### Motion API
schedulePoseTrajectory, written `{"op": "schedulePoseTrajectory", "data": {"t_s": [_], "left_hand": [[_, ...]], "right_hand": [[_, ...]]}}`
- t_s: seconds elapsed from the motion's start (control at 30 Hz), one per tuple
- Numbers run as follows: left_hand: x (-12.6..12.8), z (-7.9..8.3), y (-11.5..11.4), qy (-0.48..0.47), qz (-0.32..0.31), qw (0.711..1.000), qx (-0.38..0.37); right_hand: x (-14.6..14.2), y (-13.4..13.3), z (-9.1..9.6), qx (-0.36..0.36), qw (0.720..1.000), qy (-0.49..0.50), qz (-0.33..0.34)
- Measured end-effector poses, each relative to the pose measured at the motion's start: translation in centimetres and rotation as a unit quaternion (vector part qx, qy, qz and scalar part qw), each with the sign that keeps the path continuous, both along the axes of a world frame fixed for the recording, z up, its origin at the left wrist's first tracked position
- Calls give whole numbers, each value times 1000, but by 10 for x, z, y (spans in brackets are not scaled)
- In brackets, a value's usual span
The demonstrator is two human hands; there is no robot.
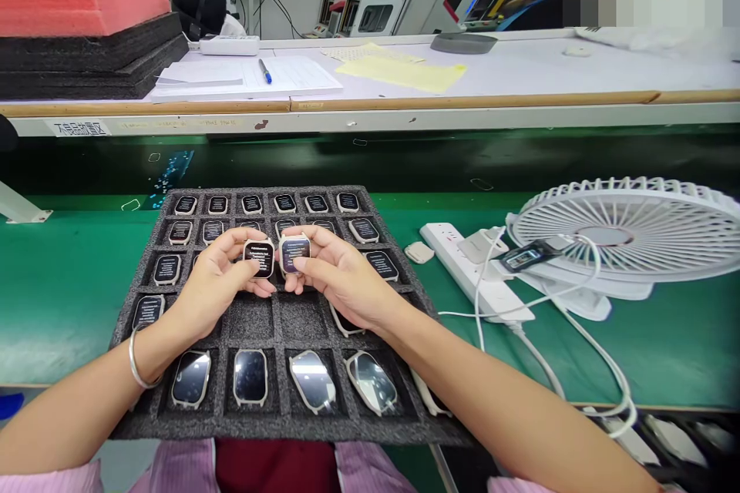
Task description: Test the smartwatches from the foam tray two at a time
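A dark foam tray [271,323] with square pockets lies on the green bench in front of me. Several pockets hold small watch bodies, lit screens in the far rows, blank glossy faces in the near row [250,376]. My left hand [216,281] pinches one watch body [259,256] with text on its screen. My right hand [341,277] holds a second watch body [294,253] beside it, above the tray's middle. The two watches almost touch. A bangle sits on my left wrist.
A white power strip [462,254] with cables and a white fan [624,235] lying face up sit to the right. A dark conveyor strip runs behind the tray. The far shelf carries papers, a pen [264,71] and stacked foam [86,38]. A person's head shows beyond.
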State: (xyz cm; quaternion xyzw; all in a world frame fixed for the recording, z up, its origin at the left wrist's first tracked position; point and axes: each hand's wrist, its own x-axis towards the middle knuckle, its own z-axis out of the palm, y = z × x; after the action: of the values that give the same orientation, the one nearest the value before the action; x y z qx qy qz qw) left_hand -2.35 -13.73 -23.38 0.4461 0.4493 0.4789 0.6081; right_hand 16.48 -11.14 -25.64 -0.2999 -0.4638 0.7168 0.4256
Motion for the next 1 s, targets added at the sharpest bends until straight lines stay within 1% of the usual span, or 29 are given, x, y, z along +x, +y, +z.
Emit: {"op": "schedulePoseTrajectory", "data": {"t_s": [0.33,0.53,0.67,0.83,1.0], "left_hand": [[-1,0,0,-7,2,1000,-4],[1,0,-1,-6,3,1000,0],[1,-4,0,7,-6,1000,3],[-2,-6,1,-9,-19,1000,-10],[-2,-3,-1,-14,-23,1000,-5]], "right_hand": [[0,-1,1,18,1000,-12,-2],[0,-1,-1,28,999,-21,-4],[-1,0,0,15,999,-32,-15],[-1,0,2,-24,1000,-9,-9],[0,-1,1,-4,1000,-21,-11]]}}
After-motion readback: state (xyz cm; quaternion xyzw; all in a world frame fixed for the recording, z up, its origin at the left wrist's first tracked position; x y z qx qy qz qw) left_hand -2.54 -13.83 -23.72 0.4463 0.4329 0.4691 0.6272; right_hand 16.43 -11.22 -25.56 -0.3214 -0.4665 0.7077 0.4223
